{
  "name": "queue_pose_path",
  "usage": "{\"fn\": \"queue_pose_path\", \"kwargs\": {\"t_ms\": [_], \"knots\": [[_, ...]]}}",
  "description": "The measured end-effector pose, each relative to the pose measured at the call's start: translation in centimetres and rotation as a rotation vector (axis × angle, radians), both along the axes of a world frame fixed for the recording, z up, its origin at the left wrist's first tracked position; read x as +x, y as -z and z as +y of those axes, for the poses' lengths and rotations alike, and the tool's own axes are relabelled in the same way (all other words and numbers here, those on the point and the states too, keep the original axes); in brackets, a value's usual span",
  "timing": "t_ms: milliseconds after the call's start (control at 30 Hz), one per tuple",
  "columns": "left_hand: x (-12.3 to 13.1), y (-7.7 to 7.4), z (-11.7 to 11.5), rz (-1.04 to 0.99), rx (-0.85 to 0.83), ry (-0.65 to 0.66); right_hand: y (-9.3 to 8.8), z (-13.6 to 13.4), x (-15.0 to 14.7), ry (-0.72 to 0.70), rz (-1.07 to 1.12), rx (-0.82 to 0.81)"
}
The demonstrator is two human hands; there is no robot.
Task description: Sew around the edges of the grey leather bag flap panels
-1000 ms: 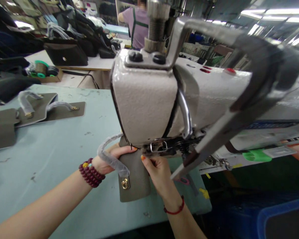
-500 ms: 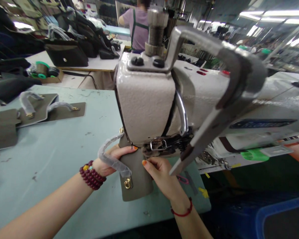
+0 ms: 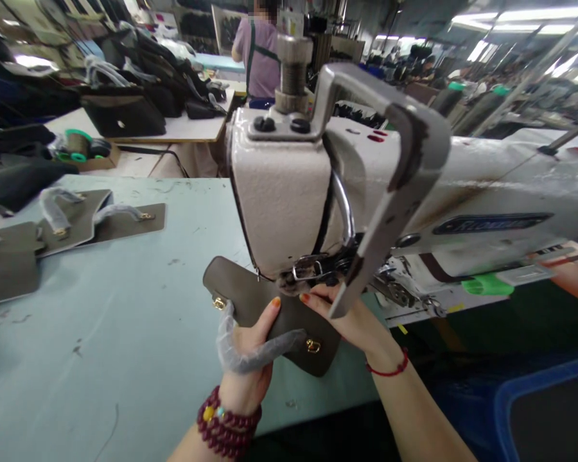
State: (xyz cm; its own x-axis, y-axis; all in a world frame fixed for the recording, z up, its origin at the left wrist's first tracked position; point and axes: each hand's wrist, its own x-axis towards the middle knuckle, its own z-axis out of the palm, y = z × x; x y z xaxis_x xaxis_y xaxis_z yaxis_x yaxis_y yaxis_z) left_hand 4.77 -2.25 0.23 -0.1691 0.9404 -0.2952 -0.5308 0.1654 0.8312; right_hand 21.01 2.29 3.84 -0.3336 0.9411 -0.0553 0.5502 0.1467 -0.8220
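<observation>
A grey-brown bag panel [image 3: 255,289] lies slanted under the head of a white sewing machine [image 3: 282,199]. Gold fittings join a plastic-wrapped handle [image 3: 277,346] to it. My left hand [image 3: 253,359] reaches through the handle and grips the panel's near part, thumb on top. At the panel's far right edge, close to the needle area, my right hand [image 3: 349,314] pinches the panel; some of its fingers are hidden behind the machine's metal lever [image 3: 390,192].
More panels with wrapped handles [image 3: 77,215] lie on the pale green table [image 3: 149,308] at left. Behind are black bags [image 3: 122,112], thread spools [image 3: 78,144] and a person in purple [image 3: 262,58]. A blue bin [image 3: 503,410] stands at lower right.
The panel has turned, its near end swinging right and its far end coming out left of the machine. My left hand has moved right and nearer; my right hand has moved right.
</observation>
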Motion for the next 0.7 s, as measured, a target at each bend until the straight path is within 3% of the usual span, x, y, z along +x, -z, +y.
{"fn": "queue_pose_path", "kwargs": {"t_ms": [167, 367, 700], "knots": [[-0.6, 0.2, 0.6, -0.064, -0.015, 0.060, 0.2, -0.3, -0.1, -0.001, 0.016, -0.015], [-0.3, 1.1, 1.0, 0.004, -0.026, 0.025, 0.6, -0.2, -0.1, 0.018, 0.071, -0.034], [-1.5, -1.1, 2.6, 0.025, 0.019, 0.168, 1.7, -0.7, -1.4, 0.113, 0.253, -0.040]]}}
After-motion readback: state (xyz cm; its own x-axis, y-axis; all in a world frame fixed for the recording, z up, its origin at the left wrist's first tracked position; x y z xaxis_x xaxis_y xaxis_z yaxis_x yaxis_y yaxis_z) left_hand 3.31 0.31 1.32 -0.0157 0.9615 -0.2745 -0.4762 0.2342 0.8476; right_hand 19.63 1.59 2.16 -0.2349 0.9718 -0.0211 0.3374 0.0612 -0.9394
